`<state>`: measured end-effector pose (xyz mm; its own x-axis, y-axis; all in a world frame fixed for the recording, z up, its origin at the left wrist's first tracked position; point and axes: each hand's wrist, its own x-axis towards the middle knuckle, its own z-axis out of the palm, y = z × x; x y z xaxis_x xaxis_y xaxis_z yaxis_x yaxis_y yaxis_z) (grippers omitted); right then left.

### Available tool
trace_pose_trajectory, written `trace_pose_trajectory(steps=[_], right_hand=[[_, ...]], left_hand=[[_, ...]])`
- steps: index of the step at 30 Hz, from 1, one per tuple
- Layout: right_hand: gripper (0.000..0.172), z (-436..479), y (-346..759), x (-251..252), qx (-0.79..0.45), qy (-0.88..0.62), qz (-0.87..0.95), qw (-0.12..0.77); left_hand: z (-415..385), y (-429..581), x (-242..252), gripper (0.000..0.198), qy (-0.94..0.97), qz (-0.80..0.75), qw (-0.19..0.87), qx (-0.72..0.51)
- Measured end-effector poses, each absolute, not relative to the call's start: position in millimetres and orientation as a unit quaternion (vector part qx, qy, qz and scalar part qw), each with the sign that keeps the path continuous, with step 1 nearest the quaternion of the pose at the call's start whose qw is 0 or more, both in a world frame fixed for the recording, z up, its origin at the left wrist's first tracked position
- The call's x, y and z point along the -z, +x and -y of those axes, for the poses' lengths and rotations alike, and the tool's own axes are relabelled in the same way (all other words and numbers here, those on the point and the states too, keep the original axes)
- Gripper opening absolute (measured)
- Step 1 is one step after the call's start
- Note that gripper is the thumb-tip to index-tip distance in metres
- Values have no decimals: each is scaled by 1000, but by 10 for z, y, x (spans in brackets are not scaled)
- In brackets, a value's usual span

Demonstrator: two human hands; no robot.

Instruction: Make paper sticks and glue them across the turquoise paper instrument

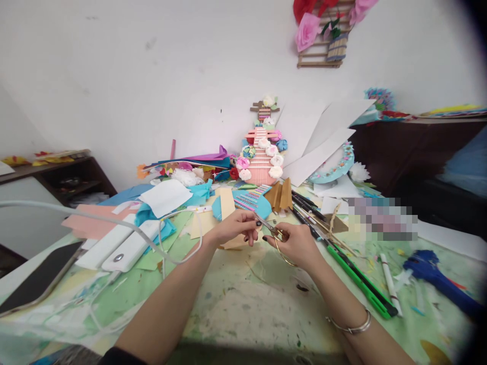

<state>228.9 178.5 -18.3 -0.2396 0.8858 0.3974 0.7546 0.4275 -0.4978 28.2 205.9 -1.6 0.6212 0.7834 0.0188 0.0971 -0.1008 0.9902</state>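
Observation:
My right hand point(299, 245) is closed around the gold looped handles of a pair of scissors point(270, 226). The metal blades point up and left, to the fingertips of my left hand point(239, 225). Thumb and fingers of that left hand are pinched together; what they hold, if anything, is too small to make out. Just beyond both hands lies a blue paper shape point(262, 207) with pink and purple strips across it. A cream paper strip point(227, 204) lies beside it, behind my left hand.
A pink instrument-shaped craft with paper flowers point(260, 157) leans against the wall. On the right lie a green utility knife point(361, 281), a white marker point(390, 284) and a blue glue gun point(441, 281). White power banks point(131, 248), a cable point(144, 235) and a phone point(40, 276) are on the left.

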Motion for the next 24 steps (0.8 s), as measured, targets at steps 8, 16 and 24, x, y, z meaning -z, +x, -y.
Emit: trace_pose_trajectory(steps=[8,16,24], right_hand=[[26,-1791,2288,196,-95,-523,782,325],[26,-1788,2289,172,-93,-524,783,321],[36,-1845,2341,163,-68,-560,744,358]], left_hand=[[-2050,281,-4,27,683,-327,586,-289],[-2059,270,11,30,680,-334,590,-279],[-2116,272,50,32,669,-414,516,-340]])
